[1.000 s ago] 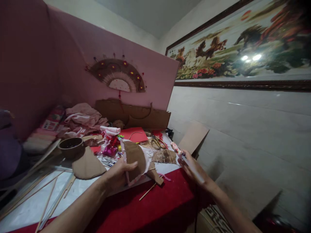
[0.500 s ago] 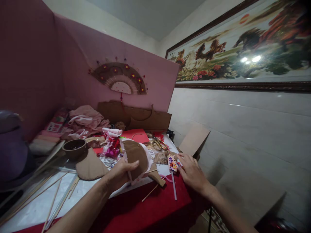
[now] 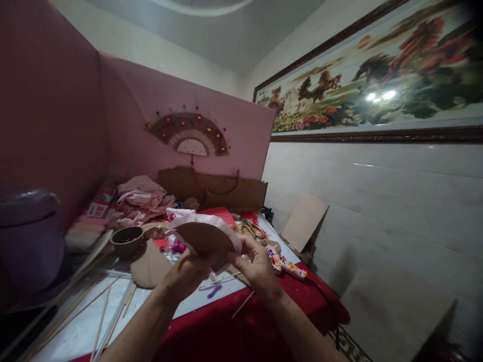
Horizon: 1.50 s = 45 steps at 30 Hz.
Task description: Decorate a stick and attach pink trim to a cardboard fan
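A semicircular piece of brown cardboard (image 3: 206, 239) with a pale pink fabric edging (image 3: 221, 223) is held up above the table's front. My left hand (image 3: 186, 276) grips its lower left side. At its right end, my right hand (image 3: 258, 264) has its fingers closed on the fabric-edged rim. Just right of that hand, a flower-patterned glue gun (image 3: 292, 269) lies on the red cloth, its dark cord trailing down to the right. A small purple strip (image 3: 214, 291) lies below the cardboard. The fingertips are partly hidden behind the piece.
A dark bowl (image 3: 127, 242) and a fan-shaped cardboard piece (image 3: 151, 266) are at the left, near thin sticks (image 3: 103, 314). Behind are scissors (image 3: 253, 229), red paper (image 3: 219, 216) and crumpled pink cloth (image 3: 141, 193). A decorated fan (image 3: 192, 133) hangs on the pink panel.
My right hand has left the glue gun and moved left onto the cardboard's fabric edge. The cardboard has turned, its curved edge now upward. The glue gun now lies in a different position.
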Each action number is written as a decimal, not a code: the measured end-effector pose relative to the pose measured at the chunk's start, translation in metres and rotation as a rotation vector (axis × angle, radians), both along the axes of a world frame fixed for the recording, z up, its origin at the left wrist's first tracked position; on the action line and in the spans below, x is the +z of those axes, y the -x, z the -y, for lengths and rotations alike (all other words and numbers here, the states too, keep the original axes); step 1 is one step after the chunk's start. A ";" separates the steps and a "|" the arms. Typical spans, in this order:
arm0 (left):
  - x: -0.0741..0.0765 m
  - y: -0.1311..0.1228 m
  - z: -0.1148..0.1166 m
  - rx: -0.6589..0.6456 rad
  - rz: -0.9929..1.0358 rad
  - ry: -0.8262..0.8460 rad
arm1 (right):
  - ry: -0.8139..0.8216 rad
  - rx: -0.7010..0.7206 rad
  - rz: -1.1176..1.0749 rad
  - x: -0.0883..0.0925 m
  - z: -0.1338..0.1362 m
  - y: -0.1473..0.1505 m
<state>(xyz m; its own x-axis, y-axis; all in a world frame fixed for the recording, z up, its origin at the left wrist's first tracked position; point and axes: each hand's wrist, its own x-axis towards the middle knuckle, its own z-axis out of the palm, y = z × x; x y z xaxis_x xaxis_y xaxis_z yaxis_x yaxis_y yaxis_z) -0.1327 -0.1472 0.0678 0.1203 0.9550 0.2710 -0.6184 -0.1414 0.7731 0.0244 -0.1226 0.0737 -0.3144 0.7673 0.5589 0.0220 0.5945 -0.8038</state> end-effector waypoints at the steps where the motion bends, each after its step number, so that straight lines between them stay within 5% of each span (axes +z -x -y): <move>1: 0.001 0.000 0.001 -0.015 -0.016 -0.023 | -0.017 0.000 -0.004 0.002 0.001 0.002; 9: 0.004 0.001 0.003 -0.080 -0.064 -0.121 | -0.041 -0.017 -0.049 0.011 0.017 0.017; 24: 0.021 0.007 0.006 0.128 0.153 -0.070 | 0.191 0.007 -0.182 -0.017 0.003 0.026; 34: 0.016 0.002 0.005 0.046 0.087 -0.065 | 0.113 0.059 -0.243 -0.016 -0.005 0.030; 39: 0.018 0.005 0.001 0.152 0.163 -0.027 | 0.097 0.120 -0.202 -0.012 0.002 0.025; 45: 0.019 0.012 -0.001 0.146 0.306 0.076 | 0.195 -0.054 -0.484 -0.013 0.002 0.015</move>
<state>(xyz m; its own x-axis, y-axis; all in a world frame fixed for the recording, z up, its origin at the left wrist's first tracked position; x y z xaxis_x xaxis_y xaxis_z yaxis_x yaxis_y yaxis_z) -0.1447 -0.1460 0.0864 -0.0946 0.9749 0.2013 -0.8005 -0.1947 0.5668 0.0092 -0.1242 0.0608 -0.0129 0.8795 0.4757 -0.3531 0.4411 -0.8251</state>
